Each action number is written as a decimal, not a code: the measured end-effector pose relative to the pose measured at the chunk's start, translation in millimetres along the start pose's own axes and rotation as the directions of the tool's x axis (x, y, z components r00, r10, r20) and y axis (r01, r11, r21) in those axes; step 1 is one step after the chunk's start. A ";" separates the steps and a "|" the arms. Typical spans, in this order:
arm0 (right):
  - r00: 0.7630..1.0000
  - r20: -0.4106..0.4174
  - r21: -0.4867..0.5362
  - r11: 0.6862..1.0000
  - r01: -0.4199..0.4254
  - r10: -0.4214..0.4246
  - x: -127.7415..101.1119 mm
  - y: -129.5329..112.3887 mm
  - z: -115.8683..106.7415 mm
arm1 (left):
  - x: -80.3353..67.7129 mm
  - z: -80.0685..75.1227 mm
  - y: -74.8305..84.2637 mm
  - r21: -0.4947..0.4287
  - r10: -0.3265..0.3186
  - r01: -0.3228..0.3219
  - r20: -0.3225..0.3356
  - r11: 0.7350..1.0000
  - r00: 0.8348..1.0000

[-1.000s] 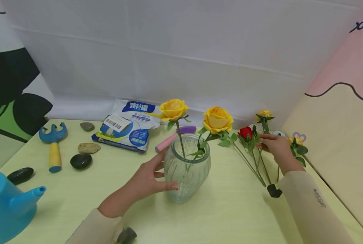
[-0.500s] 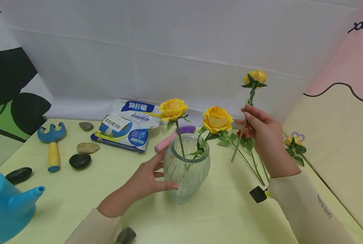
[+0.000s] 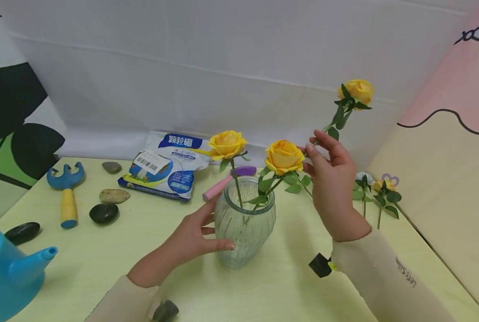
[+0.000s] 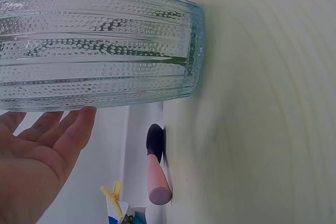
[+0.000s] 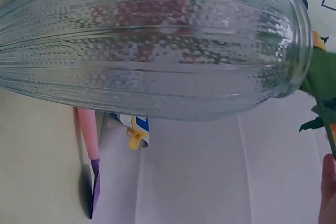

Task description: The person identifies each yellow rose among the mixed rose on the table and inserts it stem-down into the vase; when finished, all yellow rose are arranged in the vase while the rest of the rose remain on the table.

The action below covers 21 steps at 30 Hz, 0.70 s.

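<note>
At table centre, glass vase (image 3: pixel 245 221) upright, two yellow roses inside. Left hand (image 3: pixel 192 237) at vase's 9 o'clock, fingers spread against glass. Right hand (image 3: pixel 332 179) at 2 o'clock, pinching stem of raised yellow rose (image 3: pixel 358 91).

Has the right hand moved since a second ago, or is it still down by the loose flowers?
Yes. The right hand has risen from the table and come left toward the vase, lifting a yellow rose by its stem.
</note>
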State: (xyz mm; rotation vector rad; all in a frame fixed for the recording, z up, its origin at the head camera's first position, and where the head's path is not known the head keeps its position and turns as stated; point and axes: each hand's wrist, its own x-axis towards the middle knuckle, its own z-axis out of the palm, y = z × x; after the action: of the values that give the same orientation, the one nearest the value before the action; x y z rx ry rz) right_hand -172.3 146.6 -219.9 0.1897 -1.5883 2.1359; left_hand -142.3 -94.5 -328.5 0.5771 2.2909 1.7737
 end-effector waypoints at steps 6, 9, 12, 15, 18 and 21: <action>0.982 0.037 0.070 0.980 0.184 -0.187 -21.2 9.1 -3.5 | -1.1 -0.4 2.1 0.001 -0.011 0.011 -0.005 1.000 1.000; 0.967 0.084 0.099 0.968 0.231 -0.240 -34.0 11.4 -2.6 | -1.8 -0.9 2.6 0.014 -0.022 0.022 -0.013 1.000 1.000; 0.942 0.147 0.094 0.952 0.291 -0.302 -45.7 15.8 -1.8 | -2.4 -1.2 2.2 0.019 -0.026 0.026 -0.016 0.999 1.000; 0.901 0.209 0.106 0.925 0.366 -0.381 -55.9 21.1 -1.6 | -2.1 -0.9 1.4 0.009 -0.023 0.023 -0.011 1.000 1.000; 0.857 0.256 0.153 0.894 0.421 -0.447 -62.6 25.2 -0.4 | -1.0 -0.4 0.9 0.010 -0.008 0.008 -0.009 1.000 1.000; 0.810 0.301 0.209 0.864 0.459 -0.503 -65.5 28.2 2.9 | -0.8 -0.4 1.2 -0.002 -0.013 0.013 -0.004 1.000 1.000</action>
State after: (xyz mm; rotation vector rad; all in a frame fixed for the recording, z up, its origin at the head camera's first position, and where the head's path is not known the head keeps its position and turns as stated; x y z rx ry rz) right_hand -127.7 119.0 -268.3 0.9591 -1.3808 1.8551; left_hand -141.5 -94.9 -327.3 0.5580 2.2907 1.7726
